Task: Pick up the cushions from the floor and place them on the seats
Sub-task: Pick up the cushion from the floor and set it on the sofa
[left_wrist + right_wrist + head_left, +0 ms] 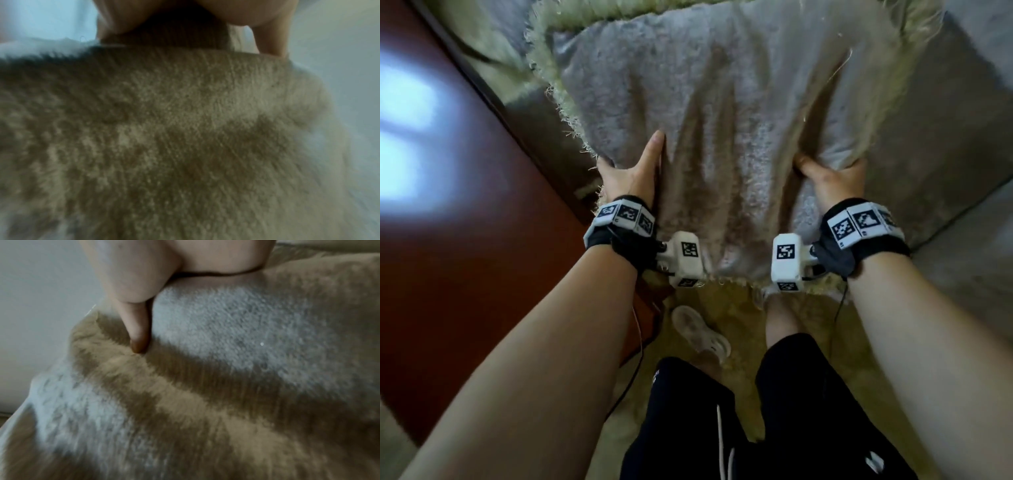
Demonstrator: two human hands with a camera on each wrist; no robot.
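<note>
**Both hands hold a fuzzy cushion over the seat**

The cushion (722, 137) is large, pale grey and plush, with a shaggy cream fringe round its edge. It fills the middle of the head view, lying over a grey upholstered seat (945, 144) whose fabric shows to the right and beyond it; its near edge hangs out above the floor. How much of it rests on the seat cannot be told.

To the left runs a dark red-brown glossy surface (465, 240) with a bright patch of reflected light. Below the cushion lies a tan carpet (729, 308), where a pale shoe (702, 330) and a bare leg in black shorts (791, 394) show.

The left hand (630, 174) grips the cushion's near left part: the thumb lies straight along the top, the fingers are tucked out of sight underneath. The right hand (832, 178) grips the near right part, its thumb pressed into the pile and the fabric bunched over the fingers. In the right wrist view a thumb tip (139, 337) digs into a fold of the pile.
</note>
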